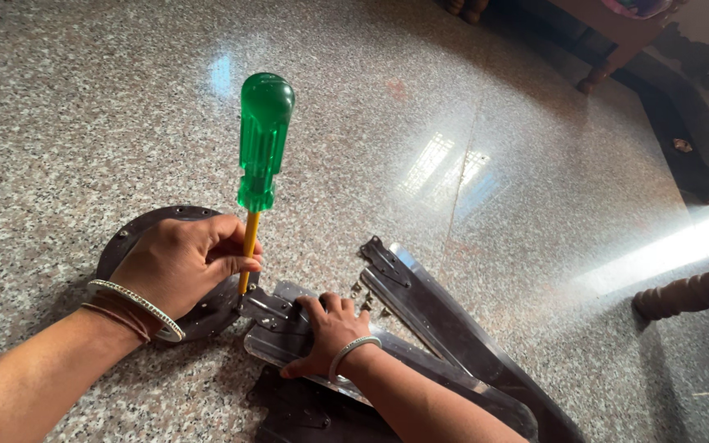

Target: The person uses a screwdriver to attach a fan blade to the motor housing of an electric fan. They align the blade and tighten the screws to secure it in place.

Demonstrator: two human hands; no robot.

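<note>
two hands busy: left hand (182, 262) clenched on yellow-shank green-handled screwdriver (263, 152), upright beside round dark motor plate (137, 226); right hand (326, 332) presses metal fan blade (445, 328) flat. keep shank vertical.

A screwdriver (258, 176) stands upright between a round plate (137, 230) on the left and blades (445, 328) lying right.

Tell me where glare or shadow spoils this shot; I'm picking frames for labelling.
Head view: window glare washes out the polished stone floor at centre, and a bright band crosses it at right; the far right corner lies in deep shadow; the left hand, the green-handled screwdriver and the right hand on the metal blade are evenly lit and sharp; edges bow slightly.
</note>
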